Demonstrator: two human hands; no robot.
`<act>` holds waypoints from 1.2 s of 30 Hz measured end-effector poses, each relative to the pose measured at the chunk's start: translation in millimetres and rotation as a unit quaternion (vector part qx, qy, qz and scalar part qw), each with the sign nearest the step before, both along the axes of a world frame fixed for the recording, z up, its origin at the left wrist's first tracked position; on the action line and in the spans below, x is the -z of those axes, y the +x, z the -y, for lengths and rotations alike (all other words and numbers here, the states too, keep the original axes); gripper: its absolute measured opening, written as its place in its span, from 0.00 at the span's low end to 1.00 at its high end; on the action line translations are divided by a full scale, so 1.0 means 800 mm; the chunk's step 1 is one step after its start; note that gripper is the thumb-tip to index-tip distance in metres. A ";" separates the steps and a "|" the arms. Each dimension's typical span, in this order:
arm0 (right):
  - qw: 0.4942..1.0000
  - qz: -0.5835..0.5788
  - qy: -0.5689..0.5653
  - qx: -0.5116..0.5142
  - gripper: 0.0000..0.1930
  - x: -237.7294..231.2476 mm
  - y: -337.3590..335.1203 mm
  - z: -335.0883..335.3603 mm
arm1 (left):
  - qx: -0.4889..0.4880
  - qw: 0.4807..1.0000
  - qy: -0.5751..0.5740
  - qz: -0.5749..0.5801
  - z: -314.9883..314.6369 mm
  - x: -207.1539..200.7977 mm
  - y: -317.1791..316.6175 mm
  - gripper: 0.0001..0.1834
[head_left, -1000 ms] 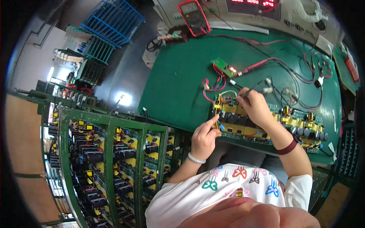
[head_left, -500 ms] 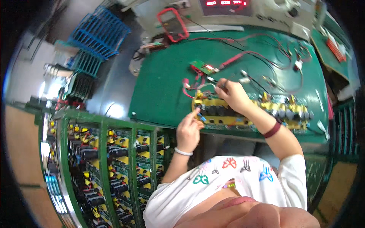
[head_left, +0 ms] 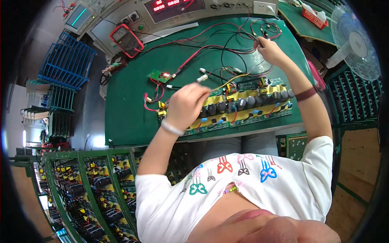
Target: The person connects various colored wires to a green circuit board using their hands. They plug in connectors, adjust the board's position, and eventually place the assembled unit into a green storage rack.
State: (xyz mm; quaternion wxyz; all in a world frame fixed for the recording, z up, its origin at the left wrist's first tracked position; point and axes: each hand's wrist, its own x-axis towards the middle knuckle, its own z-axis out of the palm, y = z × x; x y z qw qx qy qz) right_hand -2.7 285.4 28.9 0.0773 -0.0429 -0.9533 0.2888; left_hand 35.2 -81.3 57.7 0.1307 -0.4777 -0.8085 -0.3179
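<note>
Along the near side of the green desk (head_left: 125, 119), circuit boards (head_left: 245, 115) lie lengthwise, probably for easy reach of both hands. Left hand (head_left: 186, 106) above their left part, fingers pinched on a yellow lead (head_left: 233, 79), seemingly to steady it. Right hand (head_left: 270, 50) well apart beyond the boards, fingers closed on dark leads (head_left: 256, 43), perhaps keeping loose cable off the components; exact grip too small to tell.
</note>
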 end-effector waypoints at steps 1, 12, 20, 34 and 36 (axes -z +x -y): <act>0.999 -0.010 0.038 0.018 0.11 0.015 -0.013 -0.024 | 0.019 1.000 -0.011 -0.010 -0.028 0.005 -0.016 0.04; 0.991 0.016 0.128 0.038 0.26 0.099 -0.061 -0.115 | -0.059 0.962 -0.247 -0.098 -0.181 0.075 -0.165 0.06; 0.977 -0.135 0.153 0.061 0.28 0.113 -0.042 -0.118 | 0.012 0.995 -0.101 0.009 -0.160 0.084 -0.188 0.19; 0.954 -0.034 0.164 -0.247 0.16 0.005 0.207 -0.036 | -0.144 0.977 -0.107 0.115 0.017 0.031 0.057 0.16; 0.943 -0.029 0.195 -0.267 0.19 0.005 0.206 -0.037 | -0.200 0.973 -0.112 0.030 -0.007 0.052 0.081 0.21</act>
